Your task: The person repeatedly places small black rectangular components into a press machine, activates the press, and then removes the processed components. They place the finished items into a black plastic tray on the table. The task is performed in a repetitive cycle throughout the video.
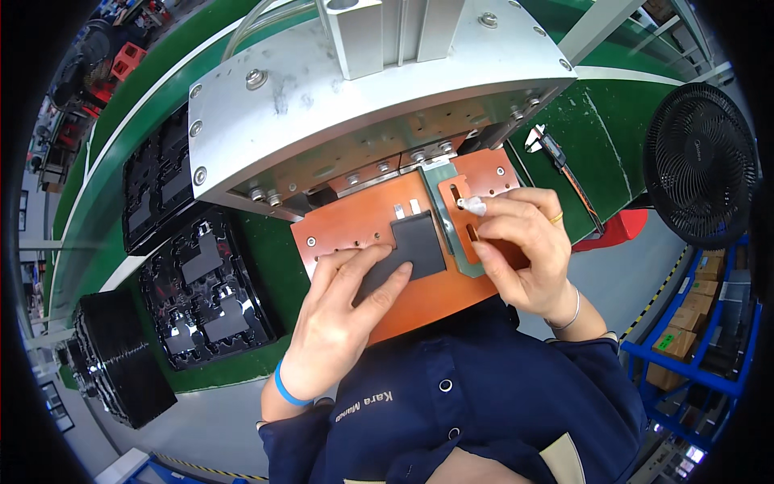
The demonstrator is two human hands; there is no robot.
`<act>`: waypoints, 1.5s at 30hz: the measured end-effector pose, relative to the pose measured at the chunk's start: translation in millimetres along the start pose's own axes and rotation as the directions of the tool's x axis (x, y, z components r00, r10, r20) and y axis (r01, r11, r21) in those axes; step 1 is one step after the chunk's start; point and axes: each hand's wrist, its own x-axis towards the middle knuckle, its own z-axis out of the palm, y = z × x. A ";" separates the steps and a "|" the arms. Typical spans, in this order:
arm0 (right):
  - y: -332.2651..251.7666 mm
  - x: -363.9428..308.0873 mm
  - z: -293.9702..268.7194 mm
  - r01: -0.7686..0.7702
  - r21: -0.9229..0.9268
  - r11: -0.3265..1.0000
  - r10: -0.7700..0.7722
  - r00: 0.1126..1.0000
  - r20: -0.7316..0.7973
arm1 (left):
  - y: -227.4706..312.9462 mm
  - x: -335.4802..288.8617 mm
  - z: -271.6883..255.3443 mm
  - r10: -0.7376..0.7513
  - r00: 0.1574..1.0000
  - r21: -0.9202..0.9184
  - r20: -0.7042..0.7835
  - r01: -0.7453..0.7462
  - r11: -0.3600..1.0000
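On an orange fixture plate lies a dark grey flat pouch cell, with two pale tabs at its far edge. My left hand rests on the cell's near left part, fingers and thumb spread over it. My right hand is curled at an orange slotted block, its fingertips and thumb at the block's right side. One fingertip wears a white cover. Beside the cell, under the block, runs a grey-green strip. The right palm hides part of the plate.
A large metal press frame stands over the plate's far side. Black trays with grey flat pieces lie at left, near a stack of black trays. A caliper lies at right, beside a black fan.
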 end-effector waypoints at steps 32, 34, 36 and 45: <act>-3.3 0.1 1.7 -0.019 0.057 0.998 0.008 0.982 0.188 | -17.9 28.8 -4.1 -0.057 0.998 -0.016 0.035 0.058 0.998; -2.5 -1.8 0.8 -0.082 0.036 0.996 0.078 0.990 0.116 | -17.8 28.4 -4.4 -0.067 0.997 -0.022 0.033 0.068 0.997; -2.6 -4.2 0.9 -0.161 0.026 0.987 0.160 0.986 0.054 | -17.5 28.5 -4.6 -0.074 0.997 -0.024 0.031 0.075 0.997; -2.1 -5.5 3.6 -0.231 0.005 0.973 0.231 0.973 0.007 | -17.2 29.6 -2.7 -0.069 0.998 -0.026 0.015 0.069 0.997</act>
